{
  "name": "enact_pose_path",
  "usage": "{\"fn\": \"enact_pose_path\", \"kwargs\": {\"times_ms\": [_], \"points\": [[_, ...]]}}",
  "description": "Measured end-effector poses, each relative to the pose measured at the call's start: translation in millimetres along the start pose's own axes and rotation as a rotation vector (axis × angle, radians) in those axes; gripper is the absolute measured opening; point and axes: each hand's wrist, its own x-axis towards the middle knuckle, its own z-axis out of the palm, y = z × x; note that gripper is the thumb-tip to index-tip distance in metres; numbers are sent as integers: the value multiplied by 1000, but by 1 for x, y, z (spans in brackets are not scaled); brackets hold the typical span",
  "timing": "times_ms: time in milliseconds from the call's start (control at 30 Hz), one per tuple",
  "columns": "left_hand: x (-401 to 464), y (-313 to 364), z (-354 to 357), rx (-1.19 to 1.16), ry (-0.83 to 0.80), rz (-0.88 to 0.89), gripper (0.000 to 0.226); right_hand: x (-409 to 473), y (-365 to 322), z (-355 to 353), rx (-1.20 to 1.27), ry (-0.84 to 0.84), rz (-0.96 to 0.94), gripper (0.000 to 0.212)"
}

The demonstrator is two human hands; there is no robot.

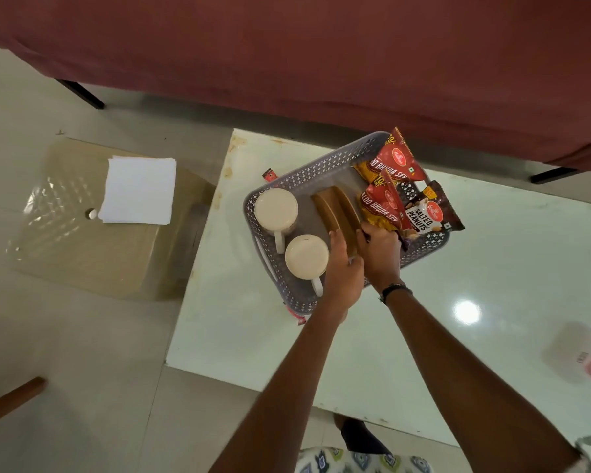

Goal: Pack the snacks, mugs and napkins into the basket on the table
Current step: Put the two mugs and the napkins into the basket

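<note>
Both hands meet inside the basket (pixel 297 179) on the counter (pixel 492 268). The left hand (pixel 343 268) and right hand (pixel 379 254) grasp the near end of a brown holder (pixel 335 209), its long axis running 11 to 5 o'clock. The napkins (pixel 139 189) lie well apart at 9 o'clock on a stool (pixel 65 240), nearer the left hand.

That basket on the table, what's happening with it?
A person is packing the grey basket. Two white mugs already stand at one end, and snack packets, including salted peanuts, lean at the other. Both hands, left and right, are setting brown packs upright in the middle. A stack of white napkins lies on a stool beside the table, not yet packed.
</note>
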Motion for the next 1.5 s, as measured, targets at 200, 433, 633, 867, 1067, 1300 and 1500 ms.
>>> {"fn": "enact_pose_path", "kwargs": {"times_ms": [200, 433, 633, 867, 1067, 1300, 1500], "points": [[-5, -3, -2, -9, 8, 22, 61, -5, -1, -6, 49, 0, -6, 20], [-23, 19, -36, -84, 156, 170, 52, -11, -53, -22, 131, 180, -171, 20], [-23, 1, -122, -97, 362, 221, 46, -12, -149, 3, 251, 47, -294, 21], [2, -40, -267, 49, 624, 181, 52, -6, -247, 105, 386, -336, -84, 32], [38, -62, -356, 635, 481, 201, 62, 7, -291, 171, 390, -485, 159, 35], [51, -77, -376, 1049, 258, 109, 67, 14, -312, 208, 599, -376, 403, 41], [53, -70, -383, 1061, 189, 72, 69, 19, -322, 222, 581, -360, 408, 38]]}}
